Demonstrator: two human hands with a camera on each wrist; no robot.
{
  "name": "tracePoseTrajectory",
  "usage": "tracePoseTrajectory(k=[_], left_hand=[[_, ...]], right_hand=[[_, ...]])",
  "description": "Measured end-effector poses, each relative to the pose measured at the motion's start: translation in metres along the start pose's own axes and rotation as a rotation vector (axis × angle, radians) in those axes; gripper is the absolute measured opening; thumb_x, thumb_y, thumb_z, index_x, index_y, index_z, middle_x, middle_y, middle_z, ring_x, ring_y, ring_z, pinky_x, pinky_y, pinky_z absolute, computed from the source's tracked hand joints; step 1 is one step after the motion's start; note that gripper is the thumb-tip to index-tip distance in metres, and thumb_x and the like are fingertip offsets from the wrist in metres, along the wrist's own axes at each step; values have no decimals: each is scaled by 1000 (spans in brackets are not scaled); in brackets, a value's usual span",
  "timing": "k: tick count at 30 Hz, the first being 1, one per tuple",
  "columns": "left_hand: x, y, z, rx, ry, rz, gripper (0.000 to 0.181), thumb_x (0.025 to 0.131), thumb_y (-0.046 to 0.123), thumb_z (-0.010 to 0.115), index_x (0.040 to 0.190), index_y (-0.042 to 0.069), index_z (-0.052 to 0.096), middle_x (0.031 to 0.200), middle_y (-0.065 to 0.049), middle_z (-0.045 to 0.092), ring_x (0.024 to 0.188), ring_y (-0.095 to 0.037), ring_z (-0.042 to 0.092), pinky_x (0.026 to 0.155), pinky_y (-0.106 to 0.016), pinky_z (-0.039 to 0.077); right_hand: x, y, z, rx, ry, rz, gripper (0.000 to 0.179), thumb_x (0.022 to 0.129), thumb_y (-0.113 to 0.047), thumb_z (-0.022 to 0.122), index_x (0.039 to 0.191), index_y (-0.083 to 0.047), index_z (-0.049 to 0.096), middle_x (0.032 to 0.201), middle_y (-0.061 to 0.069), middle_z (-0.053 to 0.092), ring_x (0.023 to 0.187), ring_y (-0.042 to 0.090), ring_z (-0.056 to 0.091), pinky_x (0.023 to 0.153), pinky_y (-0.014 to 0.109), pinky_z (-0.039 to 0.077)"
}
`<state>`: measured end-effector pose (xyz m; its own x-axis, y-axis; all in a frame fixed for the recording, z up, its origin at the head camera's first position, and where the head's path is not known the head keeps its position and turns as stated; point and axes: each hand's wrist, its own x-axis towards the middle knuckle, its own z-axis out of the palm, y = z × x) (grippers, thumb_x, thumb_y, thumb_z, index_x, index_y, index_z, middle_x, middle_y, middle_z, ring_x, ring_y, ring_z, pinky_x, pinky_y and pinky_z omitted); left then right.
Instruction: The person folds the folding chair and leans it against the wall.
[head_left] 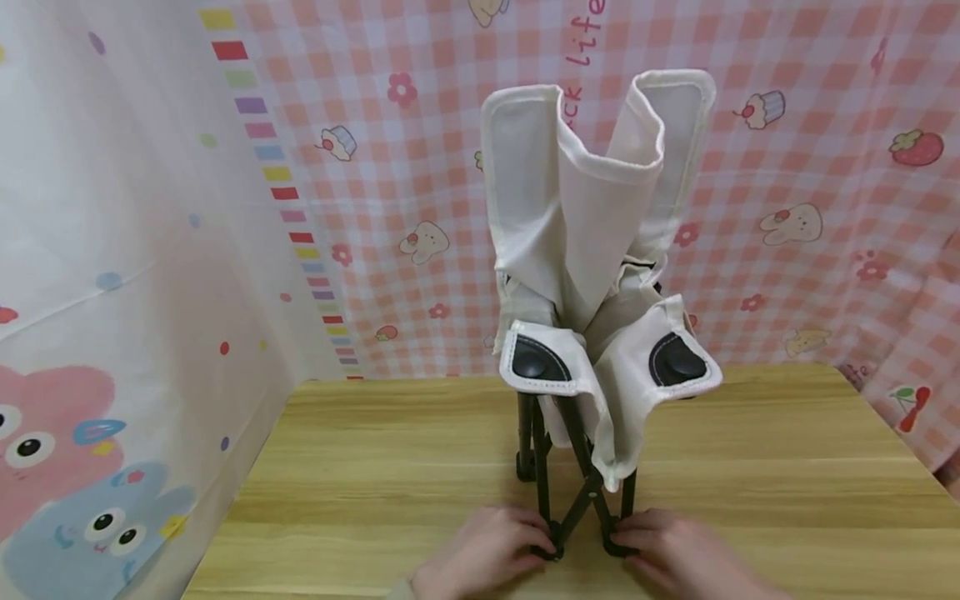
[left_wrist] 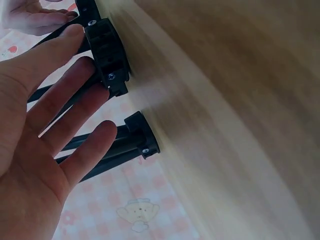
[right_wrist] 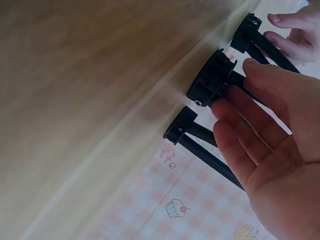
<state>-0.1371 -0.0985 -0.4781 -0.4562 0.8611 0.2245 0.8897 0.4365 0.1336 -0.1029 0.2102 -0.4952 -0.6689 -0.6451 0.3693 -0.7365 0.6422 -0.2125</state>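
Note:
A small folding chair (head_left: 603, 200) with cream fabric and a black frame stands half folded on the table, its seat sagging in a deep crease. Black patches mark the two front fabric corners. Down at the front left foot (left_wrist: 106, 52), my left hand (head_left: 491, 546) pinches the black plastic between thumb and fingers. On the other side, my right hand (head_left: 675, 550) holds the front right foot (right_wrist: 210, 80) the same way, thumb on one side and fingertips at the other. The front legs cross in an X between the hands, with the feet close together.
The wooden table (head_left: 360, 467) lies under the chair and both hands. Behind it hangs a pink checked cloth (head_left: 420, 275) with small printed pictures. A white cloth (head_left: 150, 250) with cartoon figures covers the left side.

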Motion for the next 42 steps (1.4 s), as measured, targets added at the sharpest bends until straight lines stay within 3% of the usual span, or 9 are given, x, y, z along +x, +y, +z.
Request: tracePoseTrajectory(k=[8, 17, 22, 42], left_hand=[[3, -1, 3, 2, -2, -6, 15, 88, 14, 83, 100, 24, 84, 107, 11, 80, 100, 1, 72, 89, -5, 56], [5, -3, 5, 22, 46, -3, 12, 86, 16, 85, 94, 24, 84, 101, 12, 80, 96, 1, 73, 90, -7, 57], [5, -3, 5, -8, 47, -3, 11, 86, 15, 85, 94, 23, 84, 100, 12, 80, 97, 1, 73, 90, -5, 57], [7, -8, 5, -110, 15, -43, 10, 88, 13, 84, 96, 20, 84, 101, 10, 80, 98, 2, 73, 93, -3, 55]], right_hand=[[2, 1, -1, 44, -30, 0, 18, 87, -15, 82, 105, -17, 82, 105, 3, 80, 92, 16, 76, 75, 31, 67], [4, 6, 2, 32, 79, -125, 24, 77, -2, 84, 95, -17, 82, 96, -5, 78, 85, 5, 72, 70, 16, 61], [5, 8, 3, 21, 103, -182, 23, 78, 1, 82, 93, -17, 83, 94, -7, 76, 84, 2, 71, 71, 11, 58], [10, 10, 4, 38, 112, -148, 27, 75, 3, 82, 88, -21, 83, 92, -11, 75, 83, 0, 69, 69, 8, 56]])
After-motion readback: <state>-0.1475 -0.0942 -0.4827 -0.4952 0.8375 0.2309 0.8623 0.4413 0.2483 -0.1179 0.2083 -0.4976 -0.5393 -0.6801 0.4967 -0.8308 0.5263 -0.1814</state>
